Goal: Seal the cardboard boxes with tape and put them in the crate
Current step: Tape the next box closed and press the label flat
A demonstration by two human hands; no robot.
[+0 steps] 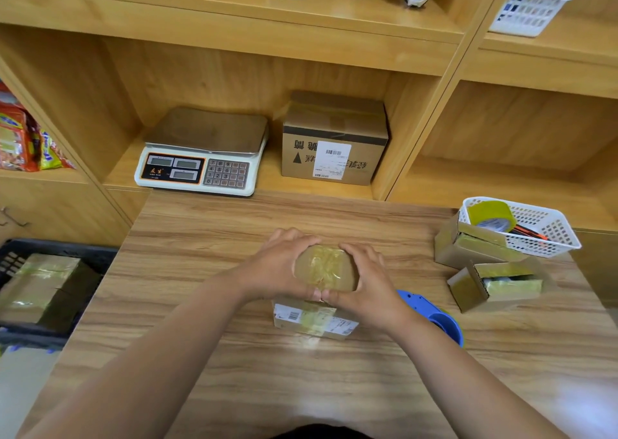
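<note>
By the left hand (281,266) and the right hand (366,283) a small cardboard box (326,268), already taped on top, is gripped at the middle of the table (187,304). Sealed boxes (40,284) are seen in the crate (67,248) at the left; two open boxes (475,249) at the right are judged not yet done.

The scale keypad (225,173) bears digits 0 to 9

Two baskets (535,7) (551,234) — one scale (200,161) — one crate (67,249)
</note>
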